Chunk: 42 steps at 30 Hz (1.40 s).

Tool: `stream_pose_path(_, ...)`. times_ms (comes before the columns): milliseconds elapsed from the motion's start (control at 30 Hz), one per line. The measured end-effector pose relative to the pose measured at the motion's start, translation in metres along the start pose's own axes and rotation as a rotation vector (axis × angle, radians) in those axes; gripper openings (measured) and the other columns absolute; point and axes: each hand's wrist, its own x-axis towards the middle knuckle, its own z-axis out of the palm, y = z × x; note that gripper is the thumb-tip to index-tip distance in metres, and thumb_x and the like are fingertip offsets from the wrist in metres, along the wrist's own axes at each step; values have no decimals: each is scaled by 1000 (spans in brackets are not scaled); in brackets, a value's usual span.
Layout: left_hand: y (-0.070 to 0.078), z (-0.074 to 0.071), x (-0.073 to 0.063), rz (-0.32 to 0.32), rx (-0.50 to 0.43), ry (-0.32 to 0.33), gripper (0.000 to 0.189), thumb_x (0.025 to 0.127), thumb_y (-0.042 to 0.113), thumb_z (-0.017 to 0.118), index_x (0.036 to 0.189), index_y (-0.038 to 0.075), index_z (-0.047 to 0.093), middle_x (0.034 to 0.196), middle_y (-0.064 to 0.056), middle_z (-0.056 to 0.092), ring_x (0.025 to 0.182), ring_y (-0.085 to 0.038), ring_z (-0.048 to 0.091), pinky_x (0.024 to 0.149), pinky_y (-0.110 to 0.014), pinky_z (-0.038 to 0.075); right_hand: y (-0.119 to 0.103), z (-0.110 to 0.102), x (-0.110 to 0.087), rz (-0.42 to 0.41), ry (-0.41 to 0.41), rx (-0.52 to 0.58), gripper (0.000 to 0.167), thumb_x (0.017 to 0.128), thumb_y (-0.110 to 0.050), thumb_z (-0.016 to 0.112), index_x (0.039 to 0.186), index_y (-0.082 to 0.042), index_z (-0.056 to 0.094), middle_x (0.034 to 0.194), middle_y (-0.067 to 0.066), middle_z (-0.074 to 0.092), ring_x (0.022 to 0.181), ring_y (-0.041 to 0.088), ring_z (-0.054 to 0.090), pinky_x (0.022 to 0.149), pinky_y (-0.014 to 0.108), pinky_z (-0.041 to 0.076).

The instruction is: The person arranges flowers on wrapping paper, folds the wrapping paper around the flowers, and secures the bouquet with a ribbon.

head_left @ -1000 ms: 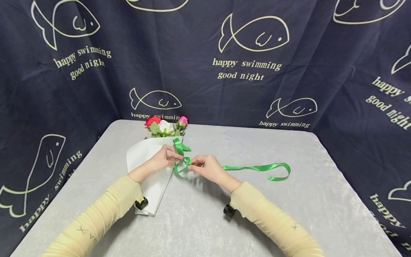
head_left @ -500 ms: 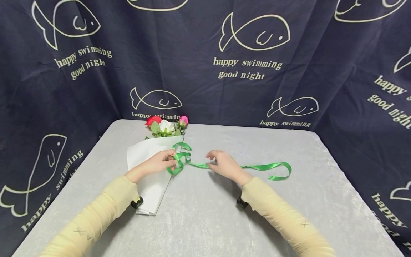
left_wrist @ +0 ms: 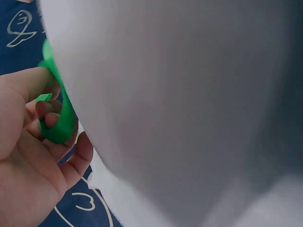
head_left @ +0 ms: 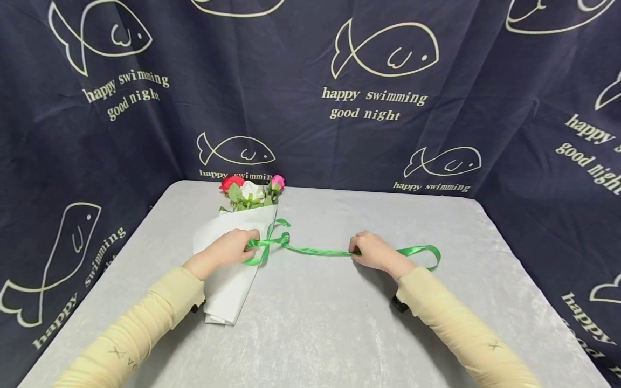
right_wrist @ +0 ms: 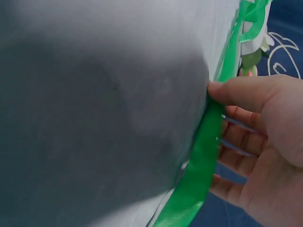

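Note:
A bouquet wrapped in white paper [head_left: 227, 293] lies on the table's left half, with a red rose [head_left: 232, 183], a white rose [head_left: 252, 191] and a pink rosebud [head_left: 277, 183] at its far end. Green ribbon [head_left: 315, 251] forms a knot at the paper's right edge. Over the wrapping, my left hand [head_left: 227, 250] grips a looped part of the ribbon; the left wrist view shows the ribbon [left_wrist: 61, 127] among curled fingers. To the right, my right hand [head_left: 377, 252] pinches the ribbon's long tail, thumb on top in the right wrist view. Between both hands the ribbon runs nearly straight.
A grey cloth-covered table [head_left: 310, 323] carries everything. Past my right hand the ribbon's loose end [head_left: 432, 253] curves on the cloth. A dark blue curtain [head_left: 291, 81] with fish drawings hangs behind and at both sides.
My right hand has left the knot, moved right along the ribbon and now pinches its tail. My left hand has shifted slightly left, drawing the ribbon loop over the paper.

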Motion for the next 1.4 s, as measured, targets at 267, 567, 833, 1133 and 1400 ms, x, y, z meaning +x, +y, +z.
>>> stream_pose_path(267,-8,6,-6,101,243,-11,22,76,4,67,71,17,50,62,8,46,55,-10,39,55,-29,38,24,-15,-22,56,19,155,8,86,-10,58,90,-11,52,63,-4,46,55,10,41,53,25,37)
stream_pose_path(567,-15,0,-17,70,344,-5,24,74,9,71,69,21,50,61,11,48,55,-8,42,58,-30,34,67,-37,-63,106,63,73,16,78,-4,67,87,-14,58,66,-6,53,58,11,44,56,29,40)
stream_pose_path(833,-21,-7,-26,57,399,-1,28,76,7,69,66,20,47,58,11,47,54,-8,40,58,-29,28,101,-51,-100,151,106,30,19,73,-2,69,86,-12,60,63,-7,52,57,11,43,54,31,38)
stream_pose_path(1133,-29,-14,-36,63,444,38,33,73,4,69,62,20,43,56,9,44,54,-9,36,60,-30,27,130,-55,-126,118,144,-23,13,80,4,63,82,-9,63,62,-7,52,54,4,38,52,25,35)
stream_pose_path(1400,-30,-16,-38,30,427,46,31,76,2,68,62,19,46,55,9,43,52,-9,34,59,-30,25,152,-60,-142,292,16,-97,14,90,-5,55,79,-11,49,66,-3,46,60,14,41,55,32,35)
